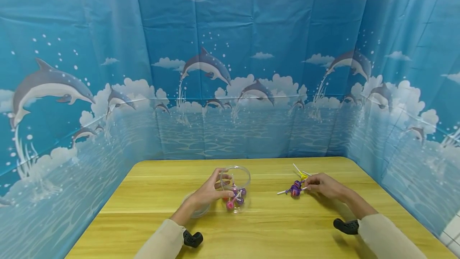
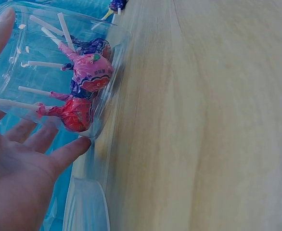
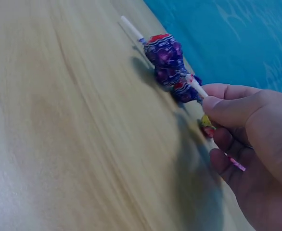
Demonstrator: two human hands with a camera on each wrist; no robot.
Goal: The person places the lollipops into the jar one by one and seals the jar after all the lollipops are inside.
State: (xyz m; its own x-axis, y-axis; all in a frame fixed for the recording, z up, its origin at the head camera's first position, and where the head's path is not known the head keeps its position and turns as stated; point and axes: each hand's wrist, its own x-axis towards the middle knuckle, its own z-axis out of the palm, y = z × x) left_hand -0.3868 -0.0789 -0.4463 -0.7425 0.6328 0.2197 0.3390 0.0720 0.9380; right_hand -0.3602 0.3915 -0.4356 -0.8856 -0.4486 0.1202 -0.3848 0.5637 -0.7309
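A clear plastic jar (image 1: pixel 248 178) stands on the table, with several wrapped lollipops (image 2: pixel 90 72) inside, pink, red and purple. My left hand (image 1: pixel 210 192) holds the jar from its left side, thumb and fingers spread around the wall. Over to the right, my right hand (image 1: pixel 328 186) pinches the white stick (image 3: pixel 197 88) of a purple-wrapped lollipop (image 3: pixel 184 91) between thumb and forefinger. Another purple lollipop (image 3: pixel 163 52) lies against it, its stick pointing left. A yellow-wrapped lollipop (image 1: pixel 304 176) is just behind them, partly hidden by my fingers in the right wrist view.
A round clear lid (image 1: pixel 202 212) lies on the wooden table (image 1: pixel 258 235) beneath and beside my left wrist. Blue dolphin-print curtains (image 1: pixel 230 131) enclose the table's back and sides. Black wrist mounts (image 1: pixel 193 239) stick out from both sleeves.
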